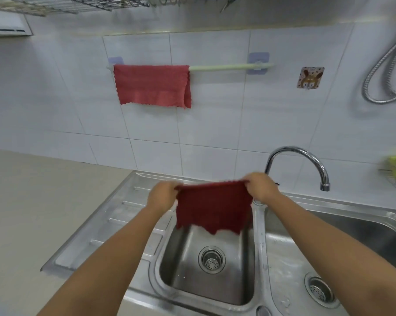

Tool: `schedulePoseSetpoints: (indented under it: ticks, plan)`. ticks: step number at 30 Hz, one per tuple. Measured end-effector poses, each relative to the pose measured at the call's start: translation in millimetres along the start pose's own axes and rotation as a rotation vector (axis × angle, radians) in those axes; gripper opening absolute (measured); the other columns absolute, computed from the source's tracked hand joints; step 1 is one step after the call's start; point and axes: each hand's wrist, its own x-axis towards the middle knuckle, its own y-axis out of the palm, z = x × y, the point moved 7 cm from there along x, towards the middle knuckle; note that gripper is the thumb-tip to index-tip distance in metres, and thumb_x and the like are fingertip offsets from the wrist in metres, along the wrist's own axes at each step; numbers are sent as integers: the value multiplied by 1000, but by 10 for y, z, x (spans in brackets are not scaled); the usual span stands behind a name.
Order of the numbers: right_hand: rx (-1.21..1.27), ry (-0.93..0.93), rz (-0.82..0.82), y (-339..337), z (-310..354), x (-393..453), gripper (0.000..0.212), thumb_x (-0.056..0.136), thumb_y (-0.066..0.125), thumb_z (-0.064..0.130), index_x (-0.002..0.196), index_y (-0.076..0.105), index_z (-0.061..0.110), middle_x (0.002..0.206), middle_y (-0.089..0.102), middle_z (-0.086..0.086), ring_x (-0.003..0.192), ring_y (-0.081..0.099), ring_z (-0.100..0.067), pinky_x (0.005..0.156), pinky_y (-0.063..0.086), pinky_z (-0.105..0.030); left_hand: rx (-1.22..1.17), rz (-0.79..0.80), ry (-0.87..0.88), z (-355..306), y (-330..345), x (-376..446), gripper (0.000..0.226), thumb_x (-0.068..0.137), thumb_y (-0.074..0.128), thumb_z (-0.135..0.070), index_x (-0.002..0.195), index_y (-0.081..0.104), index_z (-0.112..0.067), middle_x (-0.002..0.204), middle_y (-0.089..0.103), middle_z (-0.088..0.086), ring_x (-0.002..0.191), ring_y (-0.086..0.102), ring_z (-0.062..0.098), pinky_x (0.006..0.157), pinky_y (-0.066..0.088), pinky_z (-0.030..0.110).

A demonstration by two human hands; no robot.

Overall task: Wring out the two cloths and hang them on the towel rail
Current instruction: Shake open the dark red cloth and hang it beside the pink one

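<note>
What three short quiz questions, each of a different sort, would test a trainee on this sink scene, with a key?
1. True or false: one cloth already hangs on the towel rail.
2. Multiple choice: The dark red cloth is held A) by the left hand alone, B) by both hands, at its top corners, C) by the right hand alone.
3. Fill in: the held cloth hangs over the ____ sink basin.

Key
1. True; the lighter red cloth is draped over the rail's left end.
2. B
3. left
</note>
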Motion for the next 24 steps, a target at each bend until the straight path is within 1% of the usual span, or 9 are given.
schedulePoseSetpoints:
  ticks: [3, 4, 6, 8, 9, 10, 16, 21, 24]
  plan:
    - [188, -225, -754, -814, 297, -158, 41, 86, 50, -3, 117, 70, 16, 119, 70, -4, 111, 63, -25, 98, 46, -38, -50, -591, 225, -444, -787, -22, 40, 86, 60, 1, 123, 65, -14, 119, 70, 6, 106, 63, 29, 95, 50, 40]
    - [141, -290, -874, -943, 356, -233, 43, 85, 50, -6, 119, 68, 15, 121, 68, -2, 114, 61, -22, 102, 43, -39, 12, -671, 300, -544, -929, -43, 39, 86, 61, 0, 122, 65, -14, 118, 70, 6, 104, 63, 29, 94, 50, 42]
    - [-89, -308, -622, -804, 321, -84, 44, 86, 50, -5, 119, 67, 19, 121, 68, -3, 112, 62, -26, 97, 45, -39, 163, -376, 333, -516, -833, 114, 32, 90, 61, -8, 120, 68, -19, 113, 72, 7, 102, 64, 31, 90, 51, 38]
    - [-283, -160, 75, -159, 31, 12, 35, 89, 49, 5, 114, 68, 20, 116, 68, -7, 106, 62, -30, 88, 47, -35, 226, 290, 178, -238, -265, 115, 23, 93, 59, -16, 112, 72, -16, 110, 73, 10, 98, 65, 23, 81, 44, 26]
    - [-283, -108, 300, 110, -107, -38, 31, 87, 50, 8, 107, 70, 20, 113, 68, -7, 106, 62, -29, 86, 47, -33, 180, 492, 95, -124, -31, 16, 20, 92, 59, -15, 105, 74, -11, 107, 73, 13, 93, 63, 18, 77, 40, 24]
    - [-243, -88, 355, 227, -177, -53, 28, 84, 51, 10, 100, 71, 21, 109, 68, -7, 105, 62, -28, 85, 47, -33, 157, 532, 59, -62, 99, -35, 18, 91, 60, -15, 97, 74, -5, 103, 72, 16, 89, 60, 17, 73, 38, 25]
    - [-96, -35, 194, 176, -100, -60, 27, 81, 51, 10, 92, 74, 21, 104, 72, -6, 101, 65, -29, 83, 52, -35, 25, 344, 44, 50, 197, -5, 18, 90, 58, -15, 78, 70, -9, 82, 70, 11, 84, 66, 28, 73, 44, 32]
    - [80, 32, 30, 216, -137, -128, 32, 88, 51, 6, 107, 72, 20, 113, 71, -7, 107, 62, -29, 90, 49, -35, -20, 237, 31, 85, 122, 28, 16, 89, 60, -16, 81, 72, -9, 82, 73, 7, 84, 67, 23, 79, 49, 35]
    - [141, 90, -23, 244, -130, -171, 22, 87, 49, 2, 96, 59, 20, 100, 69, -12, 93, 62, -32, 79, 50, -36, -5, 253, 11, 146, 169, -2, 15, 90, 60, -15, 87, 73, -8, 86, 73, 9, 85, 65, 24, 76, 47, 31]
